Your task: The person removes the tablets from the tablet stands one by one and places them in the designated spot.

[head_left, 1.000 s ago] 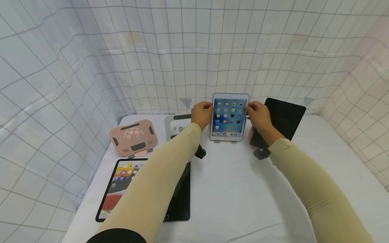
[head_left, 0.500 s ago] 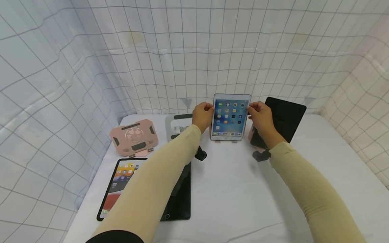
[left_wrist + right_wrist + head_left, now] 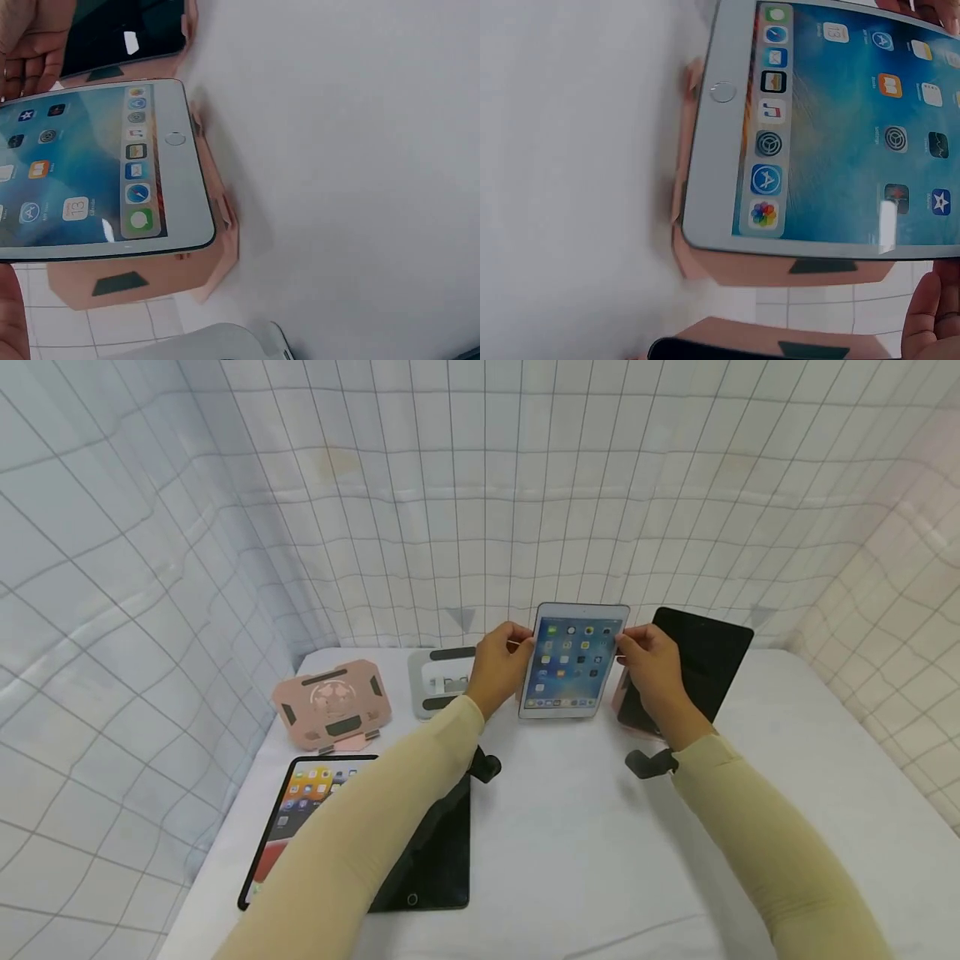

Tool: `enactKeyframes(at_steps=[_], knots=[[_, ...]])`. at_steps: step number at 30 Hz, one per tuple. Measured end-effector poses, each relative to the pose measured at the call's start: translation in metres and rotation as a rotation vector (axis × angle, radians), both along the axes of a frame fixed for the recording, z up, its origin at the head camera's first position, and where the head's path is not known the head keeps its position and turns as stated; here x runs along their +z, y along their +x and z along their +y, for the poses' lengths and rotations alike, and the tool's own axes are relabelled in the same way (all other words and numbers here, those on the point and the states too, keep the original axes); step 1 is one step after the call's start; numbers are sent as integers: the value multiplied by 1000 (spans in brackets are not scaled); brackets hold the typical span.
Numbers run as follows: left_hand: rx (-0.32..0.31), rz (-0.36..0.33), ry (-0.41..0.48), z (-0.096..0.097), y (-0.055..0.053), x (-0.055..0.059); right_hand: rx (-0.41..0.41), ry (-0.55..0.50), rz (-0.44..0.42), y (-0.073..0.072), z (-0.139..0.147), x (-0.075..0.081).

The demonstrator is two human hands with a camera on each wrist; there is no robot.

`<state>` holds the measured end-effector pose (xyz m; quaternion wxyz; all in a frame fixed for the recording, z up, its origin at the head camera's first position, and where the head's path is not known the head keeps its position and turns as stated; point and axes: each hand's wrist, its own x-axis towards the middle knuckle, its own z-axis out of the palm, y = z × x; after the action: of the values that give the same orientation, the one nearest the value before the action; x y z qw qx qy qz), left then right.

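Note:
Both hands hold a white-framed tablet [image 3: 573,660] with its screen lit, one at each side edge. The left hand [image 3: 501,664] pinches its left edge, and the right hand [image 3: 654,670] pinches the right one. Behind and below the tablet is a pink folding stand [image 3: 180,279], mostly covered by it in the head view. In the wrist views the stand's lower lips show beside the tablet's home-button end; whether they touch it I cannot tell. To the right, a black tablet [image 3: 708,652] with a dark screen leans on another pink stand [image 3: 735,330], partly behind the right hand.
On the white table [image 3: 570,827], a pink stand [image 3: 333,703] and a grey-white stand [image 3: 442,681] stand at the left. Nearer lie a lit tablet [image 3: 281,827] and a dark tablet [image 3: 442,868], partly under the left sleeve. A gridded white curtain [image 3: 525,485] hangs behind.
The white tablet has shifted slightly right and toward the person, its top leaning to the right. The stand's lower lips, seen below it earlier in the head view, are now covered.

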<state>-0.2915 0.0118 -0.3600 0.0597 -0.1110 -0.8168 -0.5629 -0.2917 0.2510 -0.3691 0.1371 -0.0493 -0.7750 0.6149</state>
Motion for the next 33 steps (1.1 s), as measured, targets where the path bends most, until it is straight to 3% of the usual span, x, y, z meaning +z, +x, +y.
enactKeyframes(at_steps=[7,11,17,22,33], knots=[[-18,83,-9,-9,25,2,46,-57,32,20,-4,3],[-3,84,26,-20,42,0,103,-80,51,32,-9,1],[-21,-17,108,-31,60,-5,132,-50,7,51,-14,-3],[-24,-80,165,-36,71,-13,146,5,-90,66,-15,-6],[40,-231,194,-46,89,-31,200,50,-188,85,-26,-22]])
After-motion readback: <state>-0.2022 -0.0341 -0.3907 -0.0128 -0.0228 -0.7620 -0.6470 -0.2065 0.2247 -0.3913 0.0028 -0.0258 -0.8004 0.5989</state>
